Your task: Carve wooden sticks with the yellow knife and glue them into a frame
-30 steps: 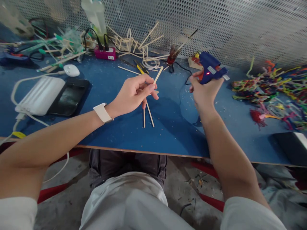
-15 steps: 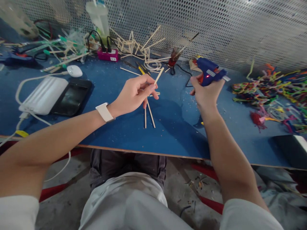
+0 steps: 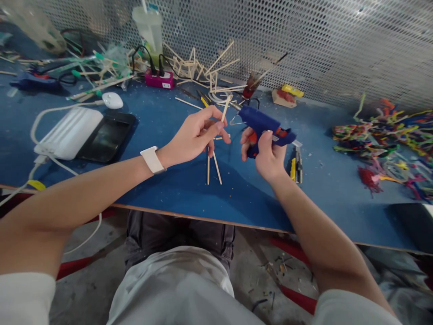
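Between its thumb and fingers my left hand (image 3: 203, 133) pinches a short wooden stick (image 3: 226, 108), tilted with its upper end free. My right hand (image 3: 265, 153) is wrapped round the grip of a blue glue gun (image 3: 259, 121), whose nozzle points left, close to the top of that stick. Whether the nozzle touches the stick I cannot tell. Below my left hand, thin sticks (image 3: 217, 168) spread in a narrow V on the blue table, their upper ends partly hidden by the fingers.
At the back stand a pile of joined sticks (image 3: 189, 67), a pink power strip (image 3: 158, 79) and a cup (image 3: 150, 31). A phone (image 3: 107, 137) and white power bank (image 3: 69, 132) lie left. Right are a cutter (image 3: 297, 168) and colourful pipe cleaners (image 3: 379, 131).
My right hand has brought the glue gun left, up to the stick in my left hand. The cutter and a yellow item at the back now show. The view has shifted slightly.
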